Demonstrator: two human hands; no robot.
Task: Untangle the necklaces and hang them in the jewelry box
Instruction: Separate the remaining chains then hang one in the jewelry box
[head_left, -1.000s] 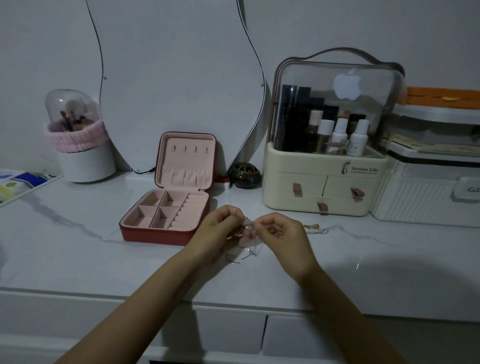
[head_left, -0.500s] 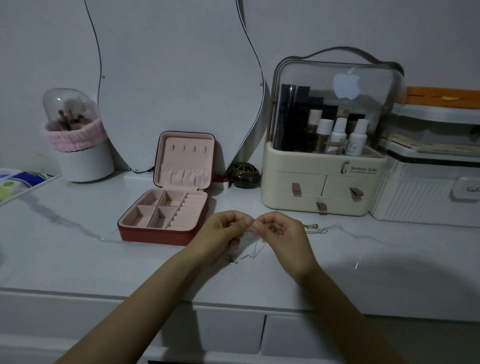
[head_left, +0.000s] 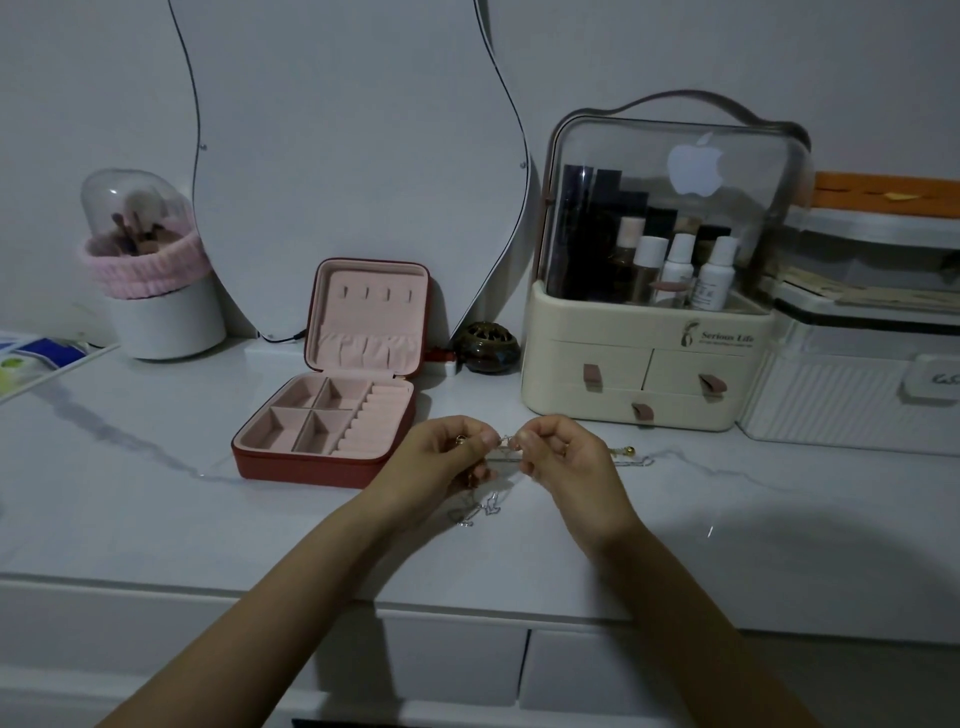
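Dim light; thin necklace chain (head_left: 503, 446) barely legible, seemingly more than one strand, knot itself unreadable. Loose loops trail onto the marble tabletop (head_left: 130, 499) below the hands. Left hand (head_left: 441, 462) and right hand (head_left: 563, 457) each pinch the chain, stretched short between their fingertips above the table. Jewelry box (head_left: 332, 415) open, just left of the left hand, lid hooks bare. Cosmetics organizer (head_left: 649, 384) behind; gold-tipped piece (head_left: 628, 451) half hidden by the right hand. Since a second ago, hands slightly further apart, chain drawn straighter.
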